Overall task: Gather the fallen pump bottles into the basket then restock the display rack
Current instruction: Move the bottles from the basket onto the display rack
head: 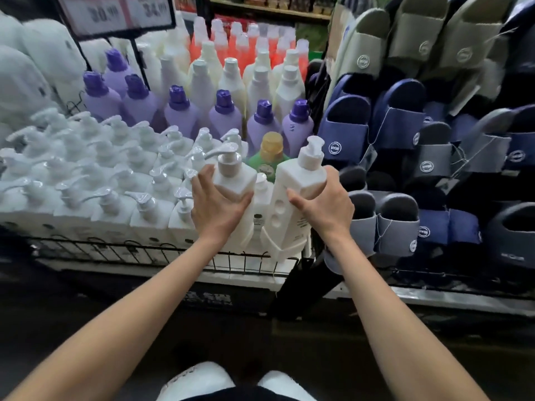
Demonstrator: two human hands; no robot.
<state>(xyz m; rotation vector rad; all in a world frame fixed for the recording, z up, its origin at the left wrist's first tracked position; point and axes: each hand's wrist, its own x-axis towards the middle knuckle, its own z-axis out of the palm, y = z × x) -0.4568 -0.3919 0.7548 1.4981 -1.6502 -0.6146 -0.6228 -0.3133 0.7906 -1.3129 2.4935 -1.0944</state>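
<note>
My left hand (215, 209) grips a white pump bottle (236, 180) upright at the right end of the display rack (162, 250). My right hand (324, 206) holds a second white pump bottle (295, 198), tilted a little and raised above the rack's front right corner. Between the two stands a third white pump bottle (262, 204), partly hidden. Several rows of white pump bottles (95, 175) fill the rack to the left. No basket is in view.
Purple-capped bottles (220, 117), a green bottle (270, 157), cream and orange bottles stand behind. Slippers (402, 120) hang on a rack at the right. A price sign (115, 13) hangs at top left. White packs (29, 68) lie at far left. Dark floor lies below.
</note>
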